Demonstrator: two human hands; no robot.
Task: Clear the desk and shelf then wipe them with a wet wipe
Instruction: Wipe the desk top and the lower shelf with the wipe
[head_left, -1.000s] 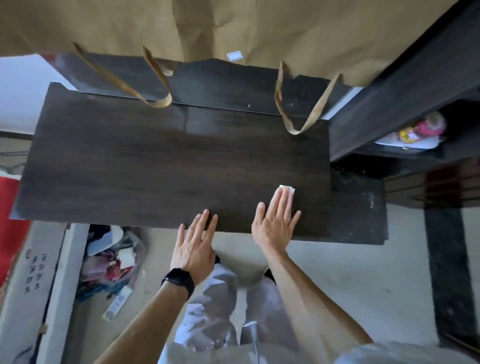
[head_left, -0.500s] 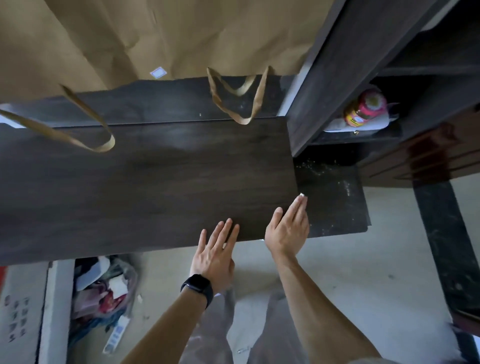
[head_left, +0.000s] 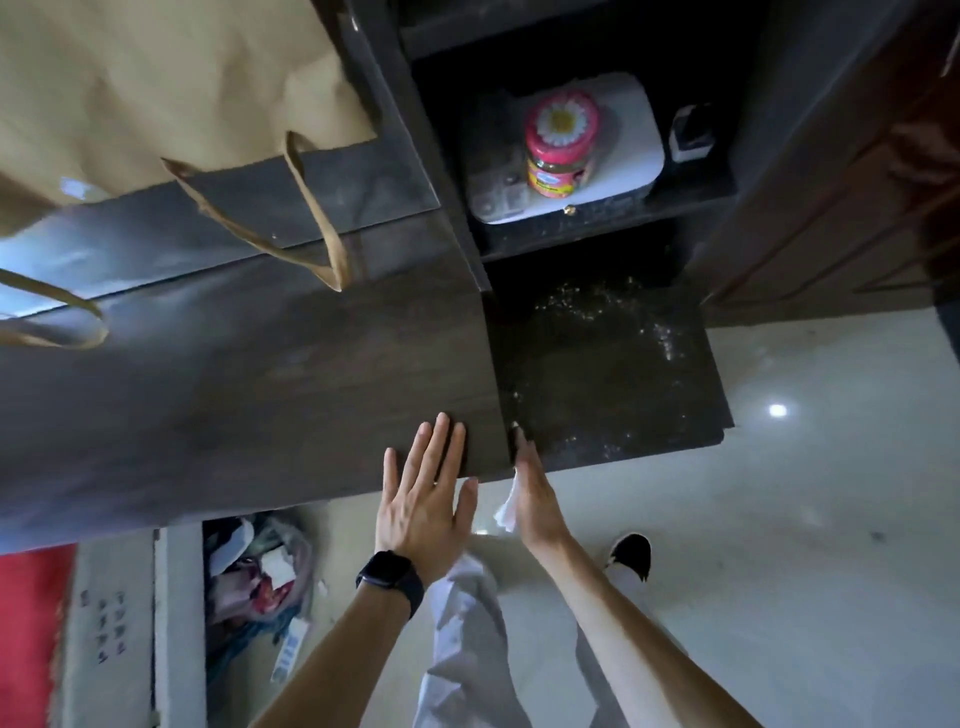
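The dark wooden desk (head_left: 249, 395) fills the middle of the head view. My left hand (head_left: 421, 499) lies flat with straight fingers on its front edge, near the right corner. My right hand (head_left: 535, 499) stands edge-on at the desk's right side edge, its straight fingers pressing a white wet wipe (head_left: 506, 506) whose loose end hangs below the palm. Right of the desk sits a lower dark shelf board (head_left: 608, 374) speckled with dust and crumbs. In the compartment above it, a jar with a pink flower lid (head_left: 558, 145) stands on a white box (head_left: 631, 150).
Brown paper bags (head_left: 156, 78) with loop handles lie along the back of the desk. Under the desk is a bag of rubbish (head_left: 254, 566), and a red object (head_left: 26, 623) sits at the far left. A dark cabinet side (head_left: 831, 182) rises on the right. My shoe (head_left: 631, 553) is on the pale floor.
My right hand slid the wipe rightwards across the desk top to its right side edge and turned edge-on. My left hand followed along the front edge, and my view swung right.
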